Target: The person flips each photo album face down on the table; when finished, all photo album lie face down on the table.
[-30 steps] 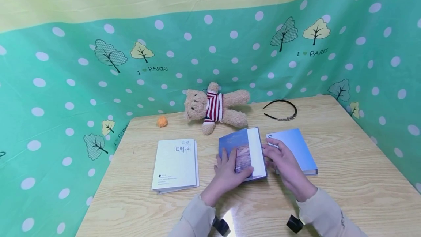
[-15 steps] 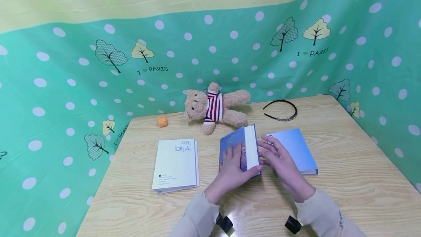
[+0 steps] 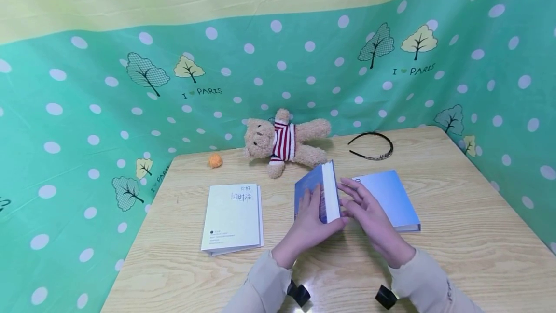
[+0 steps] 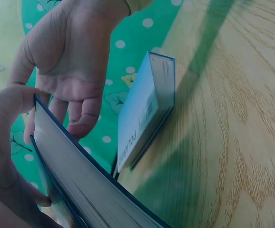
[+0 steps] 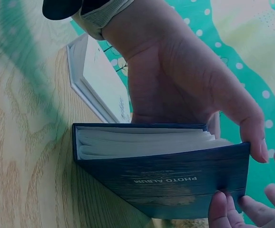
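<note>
A dark blue photo album (image 3: 312,180) stands tilted up on its spine side over the table, its white page edges facing right. My left hand (image 3: 309,226) holds it, with fingers along one cover and the thumb over the opposite cover's edge. "PHOTO ALBUM" is printed on the cover (image 5: 166,183) in the right wrist view. My right hand (image 3: 373,216) is beside the album, fingers loosely bent; in the right wrist view its fingertips (image 5: 218,209) touch the cover near the corner. The left wrist view shows the right palm (image 4: 73,57) facing the album.
A white album (image 3: 230,219) lies to the left, and a light blue album (image 3: 393,202) to the right behind my right hand. Along the back are a teddy bear (image 3: 284,141), a small orange ball (image 3: 215,160) and a black headband (image 3: 382,156). A polka-dot curtain (image 3: 278,76) borders the table.
The photo album has tipped up from a lower slant to a steeper one. My left hand has shifted slightly right, its thumb now at the far cover's edge; my right hand stays close by.
</note>
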{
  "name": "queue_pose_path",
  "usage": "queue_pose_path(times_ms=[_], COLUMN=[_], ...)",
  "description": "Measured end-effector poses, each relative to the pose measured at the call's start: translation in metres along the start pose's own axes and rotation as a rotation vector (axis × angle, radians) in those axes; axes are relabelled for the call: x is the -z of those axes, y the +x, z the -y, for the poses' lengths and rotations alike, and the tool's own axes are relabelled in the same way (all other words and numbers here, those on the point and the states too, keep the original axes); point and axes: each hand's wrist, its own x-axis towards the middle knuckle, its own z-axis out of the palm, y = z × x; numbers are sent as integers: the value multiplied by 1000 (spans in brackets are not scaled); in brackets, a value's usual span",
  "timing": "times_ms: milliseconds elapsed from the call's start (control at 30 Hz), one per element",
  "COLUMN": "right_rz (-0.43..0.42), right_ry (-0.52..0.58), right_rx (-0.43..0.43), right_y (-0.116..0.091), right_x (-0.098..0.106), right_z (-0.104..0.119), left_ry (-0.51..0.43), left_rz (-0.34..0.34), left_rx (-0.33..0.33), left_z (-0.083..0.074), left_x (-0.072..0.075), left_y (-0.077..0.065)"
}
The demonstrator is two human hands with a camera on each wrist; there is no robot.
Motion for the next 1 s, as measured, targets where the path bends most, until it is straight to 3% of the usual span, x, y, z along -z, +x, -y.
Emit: queue_pose_path(times_ms=[233,467,567,833,1000], right_rz=[30,100,126,186,217], right_ry=[7,40,35,28,19], right_rx=[40,41,8,-70,-101], right_y=[1,2,2,3,4], right_x=[-2,-5,-5,-8,-8], right_z=[-1,-7,-11,-18,-23], left_ry=[-120,-376,-442,-497,-533], left_rz=[-15,31,23,-9,-7], left_rx=[-32,-52,-59,-59,-3], left_z=[-3,-2,-1,2,3], left_x=[5,12,15,20,22], left_y=[4,5,3,2,-1])
